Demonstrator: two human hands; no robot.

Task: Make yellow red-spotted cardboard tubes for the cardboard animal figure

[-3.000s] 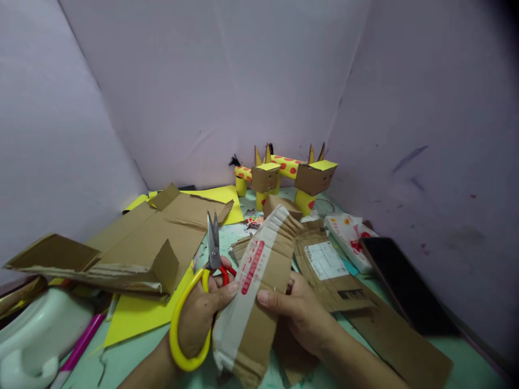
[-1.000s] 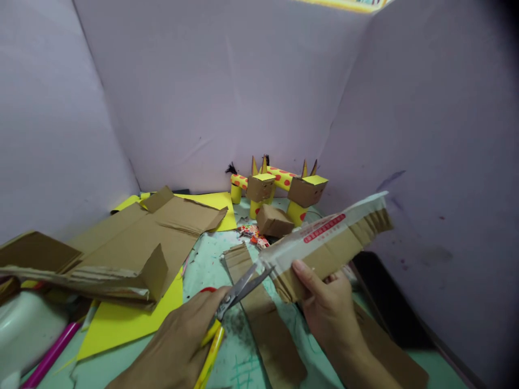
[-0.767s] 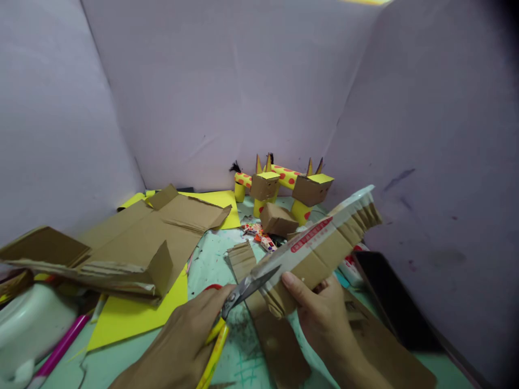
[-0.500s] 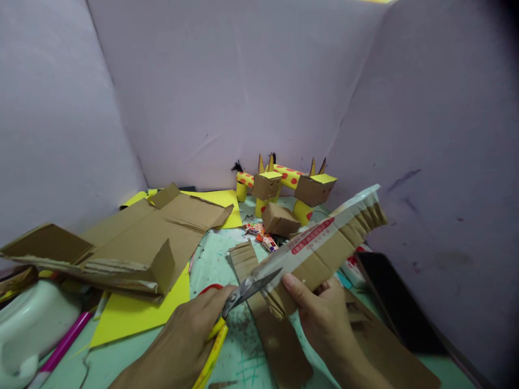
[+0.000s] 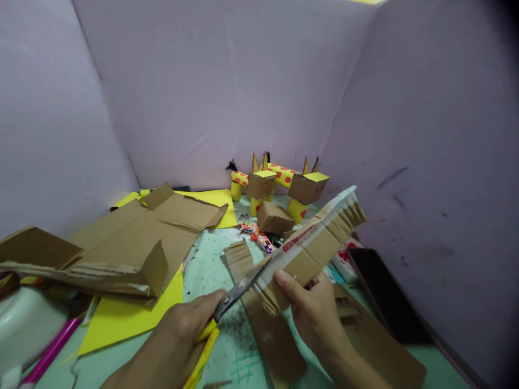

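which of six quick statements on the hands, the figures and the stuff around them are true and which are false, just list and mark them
1. The left hand holds the scissors. True.
2. The right hand touches nothing. False: it grips a cardboard strip with red print.
3. Two spotted figures stand beyond the hands. True.
4. Their bodies are blue. False: they are yellow with red-orange spots.
5. A purple marker lies toward the left of the view. True.
6. The dark phone lies right beside the marker. False: it is over on the right side.
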